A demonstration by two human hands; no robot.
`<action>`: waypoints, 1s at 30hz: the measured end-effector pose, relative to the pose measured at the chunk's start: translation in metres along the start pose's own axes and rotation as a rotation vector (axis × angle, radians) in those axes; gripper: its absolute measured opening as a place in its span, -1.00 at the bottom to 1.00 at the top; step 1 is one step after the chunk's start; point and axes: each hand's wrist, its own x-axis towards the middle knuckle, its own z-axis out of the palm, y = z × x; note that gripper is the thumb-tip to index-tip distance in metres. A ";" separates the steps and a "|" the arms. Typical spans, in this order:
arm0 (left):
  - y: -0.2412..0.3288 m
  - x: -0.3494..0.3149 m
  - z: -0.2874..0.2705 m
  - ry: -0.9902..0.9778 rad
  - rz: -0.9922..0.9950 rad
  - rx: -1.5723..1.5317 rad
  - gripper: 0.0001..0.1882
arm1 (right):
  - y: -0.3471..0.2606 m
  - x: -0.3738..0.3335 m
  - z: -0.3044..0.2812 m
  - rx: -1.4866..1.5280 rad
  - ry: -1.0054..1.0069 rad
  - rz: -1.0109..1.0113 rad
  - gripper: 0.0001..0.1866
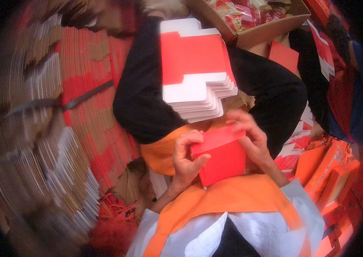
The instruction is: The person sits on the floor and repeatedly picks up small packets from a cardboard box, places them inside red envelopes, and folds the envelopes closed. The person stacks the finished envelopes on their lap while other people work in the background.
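Between my hands, close to my orange apron, is a small red box [223, 160] with its top face toward me. My left hand [186, 155] grips its left side, thumb on the front and fingers curled at the upper edge. The right hand [252, 139] closes on the box's right upper corner, slightly smeared by motion. Just beyond, a stack of flat red-and-white box blanks [200, 55] lies across my crossed legs, their white tabs fanned out toward me.
Bundled stacks of cardboard blanks [85, 85], crossed by a dark strap [89, 95], fill the left side. At the top stands an open carton [271, 32] of small wrapped packets. Orange-red boxes [331, 171] pile up on the right. Red shredded filler [115, 210] lies at lower left.
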 end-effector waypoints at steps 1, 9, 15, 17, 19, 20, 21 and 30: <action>0.000 0.002 -0.005 -0.052 0.022 0.087 -0.75 | 0.001 0.000 -0.003 -0.008 -0.057 -0.019 -0.70; 0.024 0.012 0.005 -0.069 -0.142 0.373 -0.76 | -0.026 0.004 0.010 0.096 0.098 0.163 -0.83; 0.025 0.021 0.003 -0.165 -0.188 0.416 -0.81 | -0.021 0.005 0.001 -0.088 -0.007 0.130 -0.82; 0.022 0.021 0.004 -0.150 -0.187 0.367 -0.83 | -0.021 0.006 0.002 -0.103 -0.018 0.128 -0.82; 0.022 0.018 0.005 -0.127 -0.185 0.370 -0.83 | -0.024 0.008 0.003 -0.135 -0.030 0.128 -0.80; 0.022 0.017 0.005 -0.117 -0.183 0.370 -0.84 | -0.023 0.008 0.002 -0.138 -0.032 0.105 -0.80; 0.021 0.016 0.005 -0.120 -0.142 0.379 -0.84 | -0.019 0.007 0.000 -0.141 -0.034 0.082 -0.80; 0.010 0.000 0.008 0.025 -0.132 0.270 -0.84 | -0.005 0.002 -0.004 -0.031 0.042 0.117 -0.78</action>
